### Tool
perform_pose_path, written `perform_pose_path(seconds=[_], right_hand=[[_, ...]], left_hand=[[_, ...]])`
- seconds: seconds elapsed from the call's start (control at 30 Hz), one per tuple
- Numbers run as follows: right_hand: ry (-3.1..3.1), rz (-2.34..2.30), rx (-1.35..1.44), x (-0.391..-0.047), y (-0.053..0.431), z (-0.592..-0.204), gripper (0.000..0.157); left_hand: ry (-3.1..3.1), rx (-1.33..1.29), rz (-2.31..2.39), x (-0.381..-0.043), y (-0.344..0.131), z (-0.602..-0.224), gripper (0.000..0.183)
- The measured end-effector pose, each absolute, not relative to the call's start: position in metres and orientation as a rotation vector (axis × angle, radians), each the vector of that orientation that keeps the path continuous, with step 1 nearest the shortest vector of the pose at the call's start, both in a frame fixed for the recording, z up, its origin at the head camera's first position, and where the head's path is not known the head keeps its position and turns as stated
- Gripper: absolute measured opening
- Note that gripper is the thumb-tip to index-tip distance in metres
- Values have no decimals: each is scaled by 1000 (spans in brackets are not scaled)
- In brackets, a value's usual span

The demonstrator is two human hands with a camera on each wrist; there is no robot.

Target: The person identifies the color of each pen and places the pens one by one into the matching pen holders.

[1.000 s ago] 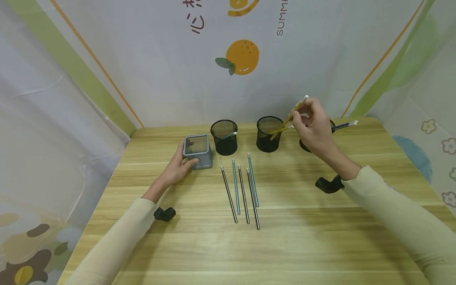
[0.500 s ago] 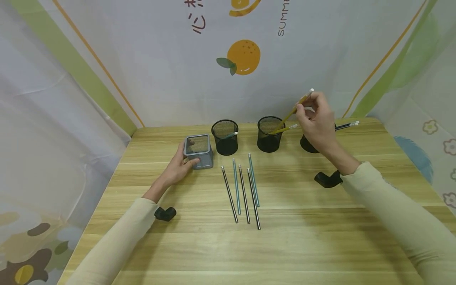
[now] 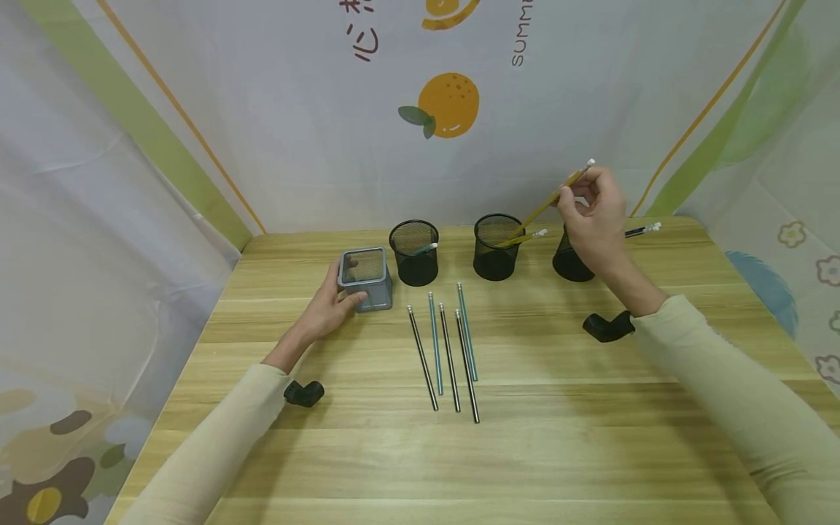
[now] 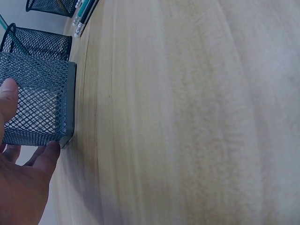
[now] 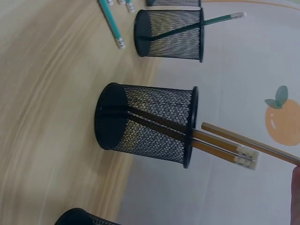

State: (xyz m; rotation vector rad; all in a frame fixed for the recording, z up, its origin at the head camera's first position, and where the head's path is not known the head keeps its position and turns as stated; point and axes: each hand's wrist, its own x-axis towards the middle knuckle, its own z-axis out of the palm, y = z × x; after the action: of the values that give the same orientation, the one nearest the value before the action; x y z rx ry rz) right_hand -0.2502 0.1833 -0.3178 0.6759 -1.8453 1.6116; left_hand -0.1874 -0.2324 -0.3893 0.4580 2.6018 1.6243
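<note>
In the head view my left hand [image 3: 324,306] holds a grey square mesh pen holder [image 3: 375,293] at its side, thumb in front. My right hand [image 3: 597,226] pinches a yellow pencil [image 3: 553,205] near its white eraser end, slanting down toward the middle black mesh cup [image 3: 495,264]. The right wrist view puts the held pencil's lower end just past the cup's rim, beside two yellow pencils [image 5: 214,141] leaning inside. Left of that cup stands another black mesh cup [image 3: 416,271] with a teal pencil [image 3: 426,249].
Three black pencils [image 3: 449,357] and two teal pencils [image 3: 436,346] lie in front of the cups on the wooden table [image 3: 367,452]. A third black cup [image 3: 571,264], partly behind my right hand, holds black pencils [image 3: 643,230]. A printed curtain [image 3: 315,146] hangs behind.
My right hand has moved right and slightly up, taking the yellow pencil with it and raising its lower end toward the middle cup's rim. My left hand and the pen holder stay put.
</note>
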Motion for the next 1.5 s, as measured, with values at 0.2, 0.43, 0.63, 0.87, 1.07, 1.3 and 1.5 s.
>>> perform_pose_path(seconds=[0.2,0.43,0.63,0.87,1.07,1.3,1.5], right_hand=[[-1908,1516,759,-255,181,-330,14],[-2018,1448,759,-245,171,-327,15],[-2099,1463,740,-226,162,-314,17],[-2050,1550,757,-240,170,-326,22],[-1982,1559,811,-248,175,-329,19],[-1949,1594,840,-245,175,-323,17],[-1952,1624,873,-238,171,-322,16]], left_hand=[[2588,455,1668,-199,-240,-411,73],[2595,459,1665,-204,-245,-420,75],[2600,478,1659,-204,-246,-421,78],[2597,466,1659,-203,-244,-419,75],[2587,444,1673,-203,-244,-420,75],[2589,444,1674,-204,-244,-420,74],[2586,454,1681,-205,-245,-421,74]])
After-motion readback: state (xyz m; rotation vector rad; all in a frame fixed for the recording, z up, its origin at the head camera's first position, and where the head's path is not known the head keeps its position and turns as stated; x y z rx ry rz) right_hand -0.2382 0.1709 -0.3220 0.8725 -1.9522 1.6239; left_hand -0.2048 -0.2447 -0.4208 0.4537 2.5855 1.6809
